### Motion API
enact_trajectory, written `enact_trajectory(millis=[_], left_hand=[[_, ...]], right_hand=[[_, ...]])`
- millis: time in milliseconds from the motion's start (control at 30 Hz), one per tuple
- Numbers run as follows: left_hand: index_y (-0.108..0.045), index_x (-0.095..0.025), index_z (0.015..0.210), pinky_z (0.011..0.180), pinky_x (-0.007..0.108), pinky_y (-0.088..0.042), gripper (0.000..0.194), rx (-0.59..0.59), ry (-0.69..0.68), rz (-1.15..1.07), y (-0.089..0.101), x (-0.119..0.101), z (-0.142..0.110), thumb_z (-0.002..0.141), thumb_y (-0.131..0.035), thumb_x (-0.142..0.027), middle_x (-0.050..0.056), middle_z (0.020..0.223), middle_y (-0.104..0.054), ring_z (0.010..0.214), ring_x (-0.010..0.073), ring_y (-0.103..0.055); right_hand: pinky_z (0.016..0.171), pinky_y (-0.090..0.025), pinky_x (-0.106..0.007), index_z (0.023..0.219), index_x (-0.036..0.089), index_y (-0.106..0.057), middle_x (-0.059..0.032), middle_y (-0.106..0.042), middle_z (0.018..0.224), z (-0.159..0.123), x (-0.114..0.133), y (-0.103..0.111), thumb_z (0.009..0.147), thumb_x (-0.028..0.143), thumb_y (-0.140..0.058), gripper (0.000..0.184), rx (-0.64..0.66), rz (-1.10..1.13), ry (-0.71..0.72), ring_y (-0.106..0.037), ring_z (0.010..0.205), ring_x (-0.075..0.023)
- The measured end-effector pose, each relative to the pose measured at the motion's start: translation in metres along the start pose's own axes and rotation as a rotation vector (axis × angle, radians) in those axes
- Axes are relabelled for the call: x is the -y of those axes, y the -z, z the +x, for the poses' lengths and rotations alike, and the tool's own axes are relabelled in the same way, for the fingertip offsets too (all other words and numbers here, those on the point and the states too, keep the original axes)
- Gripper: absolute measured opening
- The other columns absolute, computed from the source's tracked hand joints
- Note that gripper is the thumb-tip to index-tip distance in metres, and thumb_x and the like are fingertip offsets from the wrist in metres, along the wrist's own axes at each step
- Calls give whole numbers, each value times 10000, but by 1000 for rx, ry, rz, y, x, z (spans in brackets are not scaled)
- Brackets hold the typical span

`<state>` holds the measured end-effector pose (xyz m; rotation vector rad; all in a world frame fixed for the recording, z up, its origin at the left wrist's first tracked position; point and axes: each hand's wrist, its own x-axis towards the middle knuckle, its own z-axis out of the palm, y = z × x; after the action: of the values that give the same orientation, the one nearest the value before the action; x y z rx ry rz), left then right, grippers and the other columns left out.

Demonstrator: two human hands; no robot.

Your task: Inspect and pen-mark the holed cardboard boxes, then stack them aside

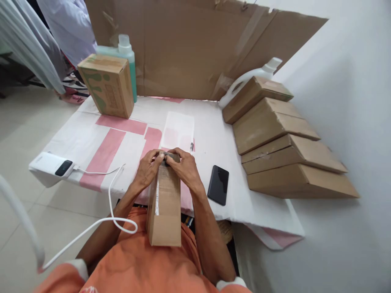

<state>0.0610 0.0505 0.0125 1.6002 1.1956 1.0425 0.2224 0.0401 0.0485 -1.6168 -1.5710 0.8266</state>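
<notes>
Cardboard box (168,191) across the table edge (240,203)

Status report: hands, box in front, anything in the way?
Left hand and right hand at far end of box. Near end past edge of table. Pen by right hand, apparently not blocking.

- Looks like a makeshift work corner in an indoor room; can't tell home from small workshop.
- Has a table (210,130) draped in white-and-pink cloth (106,156), set close to a white wall (351,122).
- Stacks brown cartons (256,128) on the wall side.
- Stands a big cardboard sheet (189,49) along the back, with teal bottle (132,77) and white jug (255,72) beside it.
- Mixes in everyday gear: phone (218,185), power bank (50,164).
- Sits on pale floor tiles (58,219).
</notes>
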Motion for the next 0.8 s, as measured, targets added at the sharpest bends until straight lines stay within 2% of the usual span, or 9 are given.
enact_trajectory(millis=[167, 400, 467, 533, 600, 667, 800], left_hand=[[-730, -204, 1038, 944, 374, -572, 280, 70, 33, 2, 7, -8, 5, 927, -571, -406, 71, 1060, -776, 1000, 229, -724], [-737, -188, 964, 900, 350, -576, 286, 46, 107, -46, 10, -4, 7, 849, -591, -405, 59, 964, -778, 936, 220, -716], [-729, -189, 984, 918, 353, -573, 312, 36, 118, -100, 12, -2, 5, 857, -615, -450, 61, 996, -781, 972, 225, -713], [-713, -193, 996, 939, 362, -567, 325, 10, 146, -139, 14, 0, 2, 847, -651, -475, 62, 1030, -778, 1008, 232, -711], [-698, -198, 984, 956, 368, -558, 306, -30, 181, -148, 15, 1, 1, 825, -671, -458, 54, 1024, -770, 1008, 231, -707], [-687, -206, 952, 962, 366, -550, 255, -67, 199, -146, 15, 2, 1, 817, -651, -420, 39, 991, -760, 991, 225, -702], [-668, -220, 913, 940, 360, -538, 179, -90, 191, -125, 8, -1, 3, 811, -594, -348, 24, 957, -749, 980, 223, -692]], right_hand=[[835, -499, -357, 925, 225, -755, -57, -802, 934, -4, 6, -4, 894, 258, -644, 120, -39, -162, -27, -711, 879, -235], [898, -516, -413, 974, 215, -752, -102, -804, 1055, -3, 12, -16, 944, 293, -642, 138, -9, -251, -53, -719, 988, -286], [956, -527, -438, 1040, 219, -747, -117, -794, 1148, -6, 9, -22, 950, 311, -642, 166, -41, -164, -32, -712, 1074, -293], [976, -555, -420, 1204, 227, -713, -132, -752, 1303, -13, -2, -23, 960, 377, -649, 294, -93, 59, -14, -694, 1176, -278], [892, -598, -378, 1348, 232, -644, -145, -701, 1398, -23, -21, -18, 961, 502, -646, 472, -169, 282, -54, -693, 1192, -259], [787, -601, -355, 1289, 211, -658, -148, -732, 1293, -31, -45, -5, 954, 592, -609, 510, -252, 295, -155, -718, 1085, -255], [796, -536, -376, 906, 215, -670, -81, -747, 869, -32, -86, 27, 919, 521, -631, 309, -304, -96, -355, -708, 863, -261]])
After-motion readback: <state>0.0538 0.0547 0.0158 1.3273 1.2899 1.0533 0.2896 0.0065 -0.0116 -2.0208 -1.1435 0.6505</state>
